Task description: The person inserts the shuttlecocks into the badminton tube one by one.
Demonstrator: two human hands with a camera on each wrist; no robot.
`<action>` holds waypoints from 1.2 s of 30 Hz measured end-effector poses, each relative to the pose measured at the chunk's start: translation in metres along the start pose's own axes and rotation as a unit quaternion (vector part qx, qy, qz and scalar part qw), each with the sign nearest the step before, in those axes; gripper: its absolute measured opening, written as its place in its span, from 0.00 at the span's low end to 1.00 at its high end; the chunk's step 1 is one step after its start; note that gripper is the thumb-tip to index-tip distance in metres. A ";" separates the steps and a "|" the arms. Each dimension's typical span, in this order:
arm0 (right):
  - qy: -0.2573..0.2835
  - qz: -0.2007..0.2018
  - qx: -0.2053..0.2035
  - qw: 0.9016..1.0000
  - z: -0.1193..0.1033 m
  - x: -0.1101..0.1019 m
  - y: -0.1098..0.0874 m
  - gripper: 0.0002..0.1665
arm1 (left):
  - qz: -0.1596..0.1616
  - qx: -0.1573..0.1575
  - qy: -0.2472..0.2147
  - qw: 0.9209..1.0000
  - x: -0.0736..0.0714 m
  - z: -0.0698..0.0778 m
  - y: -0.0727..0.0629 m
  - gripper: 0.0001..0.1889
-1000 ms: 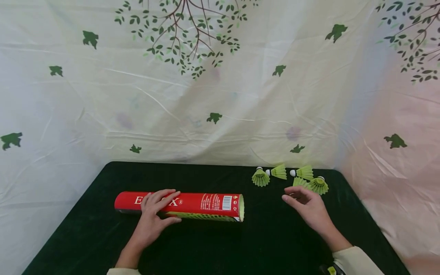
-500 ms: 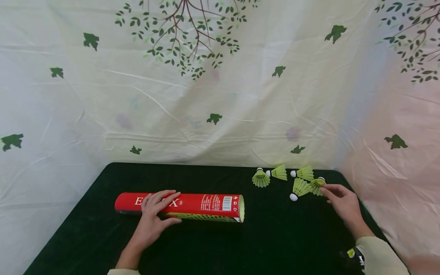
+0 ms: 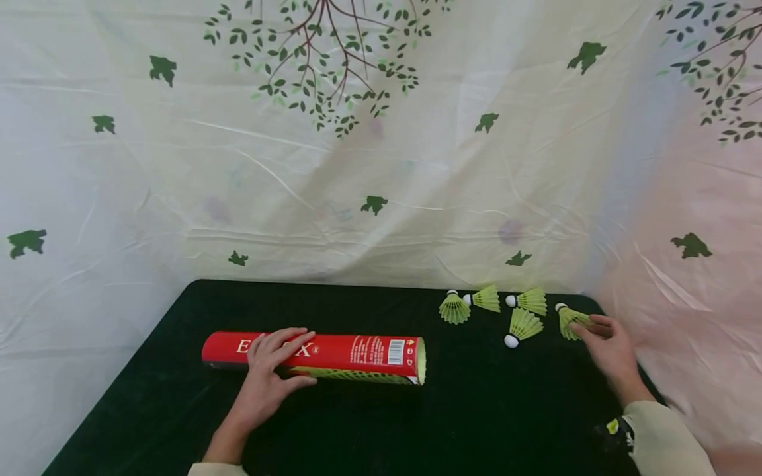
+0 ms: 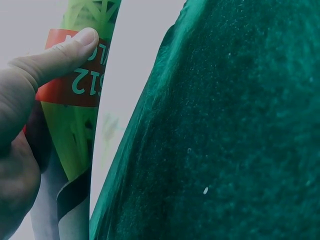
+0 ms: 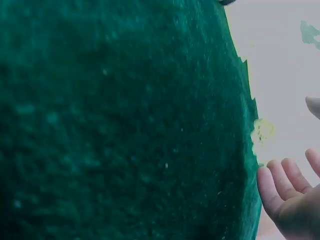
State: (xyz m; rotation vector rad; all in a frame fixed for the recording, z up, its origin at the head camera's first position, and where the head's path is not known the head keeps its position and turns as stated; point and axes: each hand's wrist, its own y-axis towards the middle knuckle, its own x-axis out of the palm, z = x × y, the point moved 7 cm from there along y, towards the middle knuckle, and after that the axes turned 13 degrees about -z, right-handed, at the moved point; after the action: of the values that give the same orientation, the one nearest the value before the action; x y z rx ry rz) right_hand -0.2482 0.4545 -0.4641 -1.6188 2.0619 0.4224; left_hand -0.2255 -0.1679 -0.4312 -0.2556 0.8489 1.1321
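A red shuttlecock tube (image 3: 351, 350) with a green net print lies sideways on the dark green cloth, its open end facing right. My left hand (image 3: 270, 370) grips it, fingers over the top and thumb (image 4: 75, 52) along the near side. At the far right, a yellow-green shuttlecock (image 3: 568, 320) with a white base lies tilted, and my right hand (image 3: 613, 350) pinches its skirt between thumb and fingers. In the right wrist view the right hand (image 5: 295, 200) shows at the edge; the pinch itself is hidden there.
Several more shuttlecocks rest near the back edge: one (image 3: 455, 308) at the left of the group, another (image 3: 485, 299) beside it, one (image 3: 530, 301) farther right, and one (image 3: 525, 325) in front. A pale printed cloth (image 3: 297, 198) hangs behind the green-covered table (image 3: 476, 423).
My right hand has moved right to the far-right shuttlecock, whose skirt has swung rightward, apart from its neighbour. The left hand and the tube have stayed in place.
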 end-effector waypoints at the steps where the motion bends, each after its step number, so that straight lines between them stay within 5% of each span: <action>1: 0.001 0.000 0.010 1.000 0.001 -0.001 0.001 0.44 | -0.001 -0.001 0.000 1.000 0.000 0.000 0.000 0.43; 6: 0.010 0.005 0.037 0.999 0.007 -0.001 0.006 0.51 | -0.002 -0.001 -0.001 1.000 -0.001 0.000 -0.001 0.43; 36: 0.007 0.067 0.060 0.996 0.013 -0.004 0.010 0.46 | 0.003 0.009 0.001 1.000 -0.001 0.001 0.000 0.43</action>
State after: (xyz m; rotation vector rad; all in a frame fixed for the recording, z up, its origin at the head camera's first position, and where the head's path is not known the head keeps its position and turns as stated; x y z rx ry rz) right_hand -0.2546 0.4668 -0.4734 -1.4231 2.1716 0.3266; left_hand -0.2252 -0.1677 -0.4297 -0.2389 0.8623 1.1297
